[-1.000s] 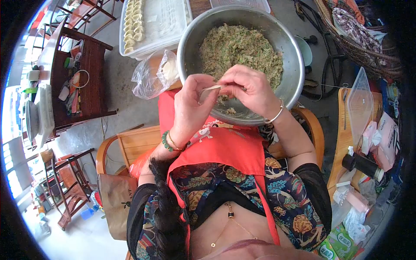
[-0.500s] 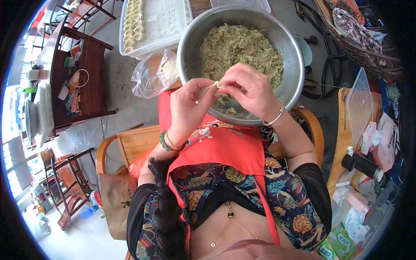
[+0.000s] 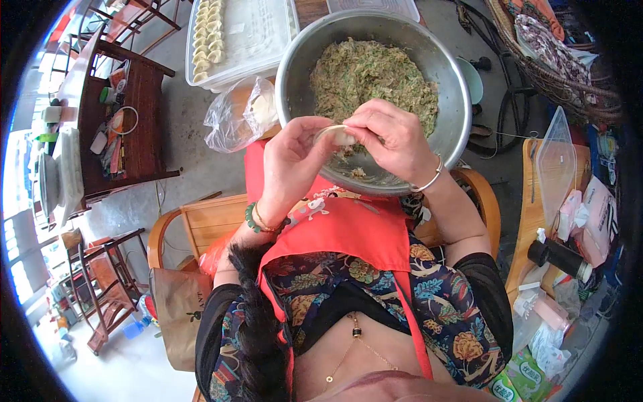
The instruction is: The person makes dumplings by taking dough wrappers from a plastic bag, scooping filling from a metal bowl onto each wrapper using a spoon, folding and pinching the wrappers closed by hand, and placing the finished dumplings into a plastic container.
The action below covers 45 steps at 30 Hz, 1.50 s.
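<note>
Bowl (image 3: pixel 452 114) partly behind right hand (image 3: pixel 394 137); tray (image 3: pixel 253 47), bag (image 3: pixel 224 122) beside.

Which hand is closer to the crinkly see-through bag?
The left hand. It's just to the right of the clear plastic bag, while the right hand is farther right, over the near side of the metal bowl.
</note>
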Motion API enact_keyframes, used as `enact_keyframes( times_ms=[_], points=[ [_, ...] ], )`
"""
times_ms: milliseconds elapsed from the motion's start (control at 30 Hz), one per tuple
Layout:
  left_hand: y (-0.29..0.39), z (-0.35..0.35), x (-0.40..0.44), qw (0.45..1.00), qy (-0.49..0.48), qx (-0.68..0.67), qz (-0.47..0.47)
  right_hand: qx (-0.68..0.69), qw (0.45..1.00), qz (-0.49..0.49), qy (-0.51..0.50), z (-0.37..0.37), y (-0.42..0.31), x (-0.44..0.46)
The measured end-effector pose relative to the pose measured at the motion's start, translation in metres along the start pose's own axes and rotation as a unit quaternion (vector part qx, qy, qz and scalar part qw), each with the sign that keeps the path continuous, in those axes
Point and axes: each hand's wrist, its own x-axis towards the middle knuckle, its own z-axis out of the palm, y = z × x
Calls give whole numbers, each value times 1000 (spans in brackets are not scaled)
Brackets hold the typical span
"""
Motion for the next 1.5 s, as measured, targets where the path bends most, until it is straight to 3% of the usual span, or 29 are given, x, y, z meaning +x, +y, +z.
enact_keyframes(
  times_ms=[233,333,433,500,633,900,1033,1233,1333,1400,1500],
  points=[
    [-10,-10,-1,995,-21,103,-1,9,1000,-18,-2,1,-6,1],
    [-17,-8,-2,985,17,164,52,23,999,-26,-3,4,-7,0],
    [-13,-5,-3,966,21,236,107,26,998,53,-11,6,-10,2],
    [-12,-3,-4,959,27,253,123,-21,1000,-20,6,7,-8,4],
    [-10,-1,-6,955,20,270,121,-1,999,-36,-5,9,-1,0],
    [-5,2,-7,999,-22,-10,22,-31,999,-36,3,0,-5,1],
    [-5,-5,-4,997,-39,-61,-39,-13,999,-26,16,-1,-7,-1],
    [-14,-5,-7,998,-4,56,16,1,999,-36,-17,0,-12,-2],
    [-8,-2,-8,988,7,140,60,10,1000,29,-5,3,-14,-1],
    [-2,1,-9,963,14,248,107,-4,1000,11,8,6,-10,-1],
    [-4,1,-6,942,20,296,157,-18,999,-38,27,9,-2,-1]
  ],
)
